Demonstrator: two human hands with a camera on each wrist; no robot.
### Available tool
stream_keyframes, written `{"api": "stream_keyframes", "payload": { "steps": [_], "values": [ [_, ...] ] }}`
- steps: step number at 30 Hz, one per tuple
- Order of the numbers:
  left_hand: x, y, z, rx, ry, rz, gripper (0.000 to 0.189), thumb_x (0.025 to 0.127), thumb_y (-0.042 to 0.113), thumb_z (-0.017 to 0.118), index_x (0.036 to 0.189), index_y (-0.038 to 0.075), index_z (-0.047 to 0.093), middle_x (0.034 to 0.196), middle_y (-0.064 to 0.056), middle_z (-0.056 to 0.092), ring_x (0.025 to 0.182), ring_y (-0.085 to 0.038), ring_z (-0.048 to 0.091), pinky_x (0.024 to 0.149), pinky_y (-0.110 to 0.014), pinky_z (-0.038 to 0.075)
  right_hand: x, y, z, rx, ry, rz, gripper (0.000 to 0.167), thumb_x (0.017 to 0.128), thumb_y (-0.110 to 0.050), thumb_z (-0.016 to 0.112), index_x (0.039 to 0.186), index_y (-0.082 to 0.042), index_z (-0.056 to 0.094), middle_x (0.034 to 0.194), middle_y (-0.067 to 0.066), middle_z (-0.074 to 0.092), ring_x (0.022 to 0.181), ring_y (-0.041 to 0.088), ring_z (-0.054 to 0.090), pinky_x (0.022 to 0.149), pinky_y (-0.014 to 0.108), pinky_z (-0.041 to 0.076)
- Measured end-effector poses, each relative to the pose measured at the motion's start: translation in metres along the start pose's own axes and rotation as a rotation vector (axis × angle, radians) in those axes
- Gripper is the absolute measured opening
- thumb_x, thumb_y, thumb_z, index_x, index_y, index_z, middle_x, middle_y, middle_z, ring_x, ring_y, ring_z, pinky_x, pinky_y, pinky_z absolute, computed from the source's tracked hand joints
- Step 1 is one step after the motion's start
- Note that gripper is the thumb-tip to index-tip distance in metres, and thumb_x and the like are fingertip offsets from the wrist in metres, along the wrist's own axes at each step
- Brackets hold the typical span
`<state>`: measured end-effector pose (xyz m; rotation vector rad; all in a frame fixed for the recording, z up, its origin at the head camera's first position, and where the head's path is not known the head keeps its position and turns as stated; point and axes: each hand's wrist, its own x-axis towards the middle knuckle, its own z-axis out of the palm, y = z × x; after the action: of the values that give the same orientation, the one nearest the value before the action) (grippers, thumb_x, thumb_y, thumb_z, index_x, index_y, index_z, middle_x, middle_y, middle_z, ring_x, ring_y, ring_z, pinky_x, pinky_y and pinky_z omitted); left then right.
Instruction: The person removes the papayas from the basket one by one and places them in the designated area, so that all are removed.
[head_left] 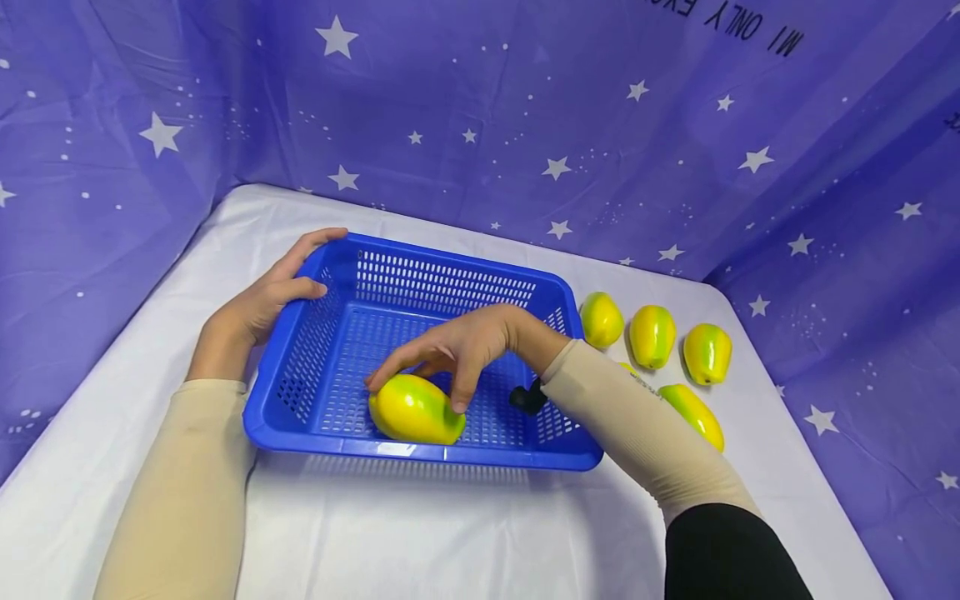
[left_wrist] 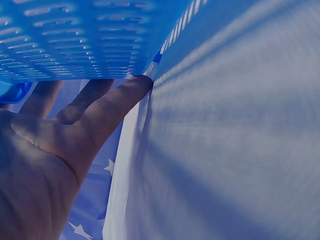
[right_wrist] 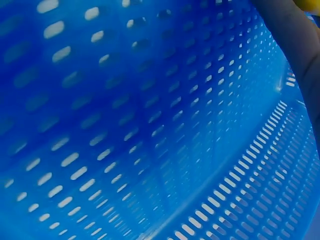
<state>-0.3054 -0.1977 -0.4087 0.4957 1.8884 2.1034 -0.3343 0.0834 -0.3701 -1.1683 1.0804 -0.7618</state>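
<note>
A blue plastic basket with slotted walls stands on the white-covered table. My left hand grips its left end, thumb over the rim and fingers along the far corner. In the left wrist view the fingers lie against the basket's slotted wall. My right hand reaches down inside the basket and holds a glossy yellow-green, mango-shaped fruit between thumb and fingertips, near the front wall. Only a sliver of yellow fruit shows in the right wrist view, beside a finger.
Several similar fruits lie right of the basket, among them one by its corner, one farther right and one partly behind my right sleeve. A small black object shows under my right wrist. Purple star-printed curtains surround the table.
</note>
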Motion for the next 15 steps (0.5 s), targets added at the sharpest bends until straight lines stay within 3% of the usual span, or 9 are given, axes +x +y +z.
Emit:
{"api": "stream_keyframes", "payload": {
  "steps": [5, 15],
  "values": [
    [0.0004, 0.0002, -0.0014, 0.012, 0.002, 0.011, 0.071, 0.086, 0.004, 0.041, 0.151, 0.031, 0.026, 0.151, -0.01, 0.025, 0.126, -0.041, 0.036, 0.08, -0.048, 0.055, 0.0006, 0.0011, -0.0001, 0.01, 0.01, 0.017, 0.082, 0.074, 0.005, 0.072, 0.146, 0.002, 0.034, 0.154, 0.02, 0.025, 0.14, 0.022, 0.029, 0.114, 0.042, 0.027],
    [0.0007, 0.0003, -0.0002, 0.014, 0.013, -0.004, 0.072, 0.086, 0.004, 0.041, 0.15, 0.033, 0.027, 0.151, -0.008, 0.025, 0.126, -0.04, 0.037, 0.08, -0.048, 0.055, 0.0012, 0.006, -0.002, 0.001, 0.04, 0.017, 0.078, 0.076, 0.002, 0.075, 0.144, 0.002, 0.039, 0.145, 0.008, 0.043, 0.132, 0.029, 0.039, 0.112, 0.044, 0.031]
  ]
}}
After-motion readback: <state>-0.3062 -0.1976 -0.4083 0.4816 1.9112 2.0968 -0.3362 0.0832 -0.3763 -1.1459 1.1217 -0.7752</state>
